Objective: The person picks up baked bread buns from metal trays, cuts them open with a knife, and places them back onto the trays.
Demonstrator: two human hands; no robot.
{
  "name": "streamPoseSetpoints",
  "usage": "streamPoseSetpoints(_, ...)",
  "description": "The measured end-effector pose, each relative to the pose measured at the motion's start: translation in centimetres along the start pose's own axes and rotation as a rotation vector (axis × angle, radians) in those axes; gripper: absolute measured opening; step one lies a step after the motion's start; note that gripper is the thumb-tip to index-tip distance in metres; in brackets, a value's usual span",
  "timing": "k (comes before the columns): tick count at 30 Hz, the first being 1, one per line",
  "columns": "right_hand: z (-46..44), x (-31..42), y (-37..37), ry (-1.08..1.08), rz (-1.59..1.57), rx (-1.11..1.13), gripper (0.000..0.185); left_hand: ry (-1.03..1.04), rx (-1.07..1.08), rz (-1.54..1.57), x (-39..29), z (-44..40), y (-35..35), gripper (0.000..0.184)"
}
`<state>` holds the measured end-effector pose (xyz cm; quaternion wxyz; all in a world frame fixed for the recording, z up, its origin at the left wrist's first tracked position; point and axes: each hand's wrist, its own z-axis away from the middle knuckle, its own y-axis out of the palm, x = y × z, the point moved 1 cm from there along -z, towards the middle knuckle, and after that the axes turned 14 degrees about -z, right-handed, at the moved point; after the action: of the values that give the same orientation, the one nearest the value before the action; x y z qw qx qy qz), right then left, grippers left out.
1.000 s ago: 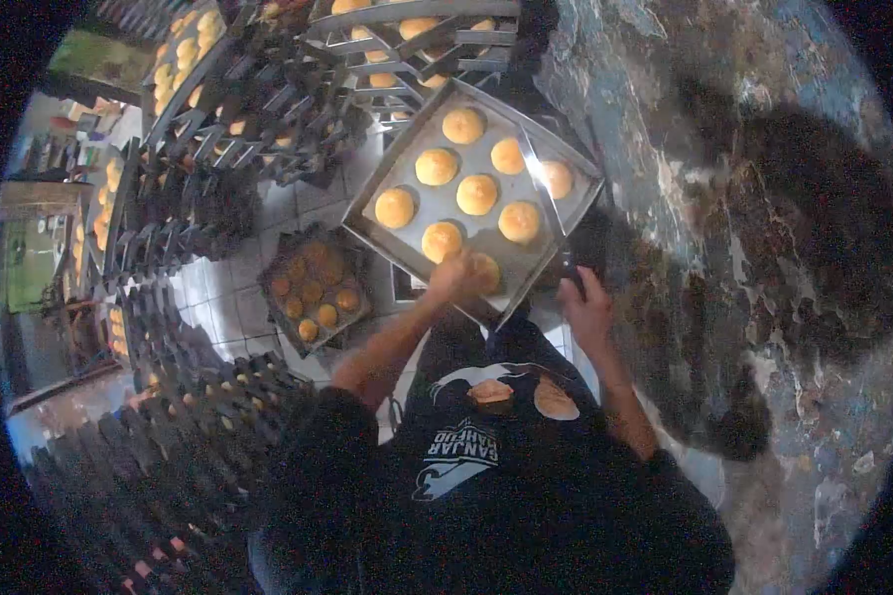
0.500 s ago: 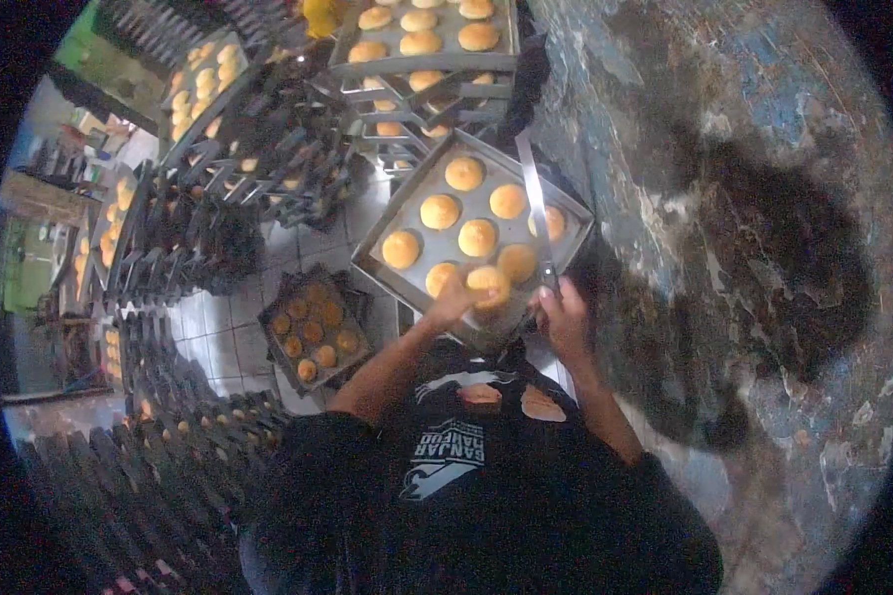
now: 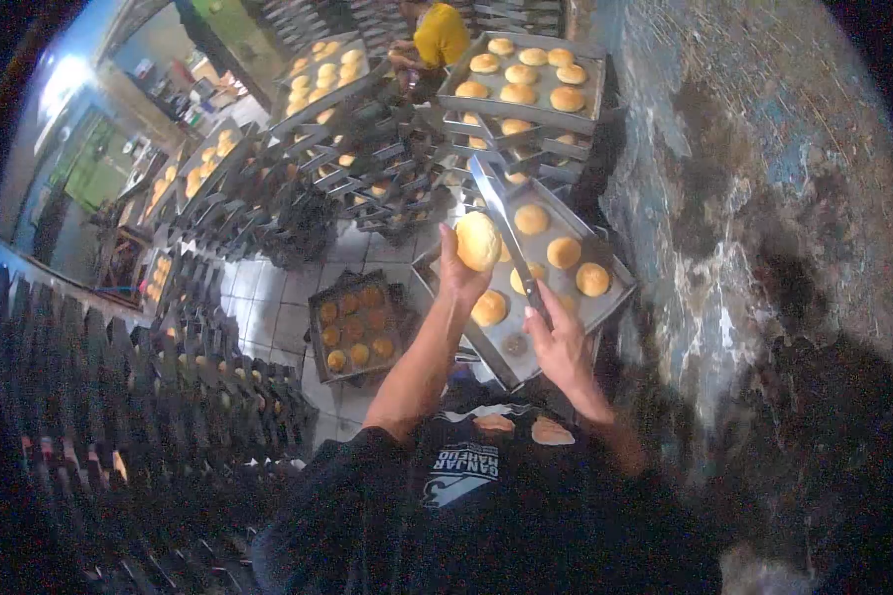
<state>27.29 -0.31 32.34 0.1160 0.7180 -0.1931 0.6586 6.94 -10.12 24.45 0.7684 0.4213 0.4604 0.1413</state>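
Note:
A round golden bun is held up in my left hand, its fingers wrapped round the lower left side. My right hand grips the dark handle of a long knife. The blade points up and away, just right of the bun; whether it touches the bun I cannot tell. Beneath both hands lies a metal baking tray with several more buns, such as one bun near its right corner. My arms and the knife cover part of the tray.
A lower tray of browner buns stands on the tiled floor to the left. Stacked trays of buns rise ahead, with more racks to the left. A person in a yellow top is at the back. A stained wall borders the right.
My left hand has lifted the bun up from the tray towards the knife. The knife has swung with my right hand to beside the bun. The view has tilted upward, showing the person behind.

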Motion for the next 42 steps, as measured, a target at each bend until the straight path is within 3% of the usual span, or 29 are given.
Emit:
streamPoseSetpoints(12, 2.4, -1.4, 1.0, -0.122, 0.123, -0.001, 0.047, 0.082, 0.132, -0.046, -3.2, -0.1, 0.2, 0.058)
streamPoseSetpoints(14, 2.0, -0.7, 1.5, -0.125, 0.158, -0.012, 0.047, 0.027, 0.230, -0.204, -3.4, 0.2, 0.1, 0.053)
streamPoseSetpoints(17, -0.1, 3.6, 2.1, 0.046, 0.086, -0.033, 0.048, -0.002, 0.370, -0.291, -1.9, -0.1, -0.6, 0.049)
streamPoseSetpoints(19, -1.0, 4.0, 2.5, 0.114, 0.001, 0.025, 0.048, -0.014, 0.328, -0.230, -2.6, -0.4, -0.3, 0.048)
streamPoseSetpoints(21, 1.0, 2.4, 2.8, 0.064, 0.172, -0.010, 0.049, 0.016, 0.212, -0.141, -4.7, -0.7, -0.1, 0.048)
streamPoseSetpoints(23, 2.4, 2.1, 2.9, 0.078, 0.066, -0.007, 0.049, 0.019, 0.251, -0.187, -5.8, -0.8, 0.0, 0.046)
streamPoseSetpoints(26, 1.0, 1.7, 3.3, 0.121, 0.043, -0.048, 0.048, -0.019, 0.386, -0.518, -4.3, 0.3, 0.3, 0.043)
streamPoseSetpoints(29, -0.4, 2.9, 2.8, 0.085, 0.092, -0.040, 0.050, 0.020, 0.316, -0.419, -3.1, -0.5, 0.1, 0.043)
streamPoseSetpoints(31, 1.3, 3.1, 2.7, 0.218, 0.031, -0.001, 0.052, -0.036, 0.300, -0.292, -4.7, -1.4, -1.1, 0.042)
streamPoseSetpoints(35, 2.2, 1.2, 2.3, 0.120, 0.088, -0.007, 0.051, -0.067, 0.433, -0.494, -4.0, -0.6, -0.7, 0.035)
streamPoseSetpoints(37, 0.7, 1.0, 2.1, 0.188, -0.004, -0.031, 0.050, -0.047, 0.436, -0.637, -1.7, 0.3, 0.2, 0.029)
streamPoseSetpoints(39, -0.1, 1.6, 1.7, 0.070, -0.040, -0.018, 0.047, -0.051, 0.403, -0.613, -2.1, -0.2, 0.8, 0.028)
streamPoseSetpoints(42, 3.1, 0.4, 1.0, 0.134, -0.084, -0.004, 0.045, -0.060, 0.424, -0.526, -5.6, 0.0, 1.2, 0.030)
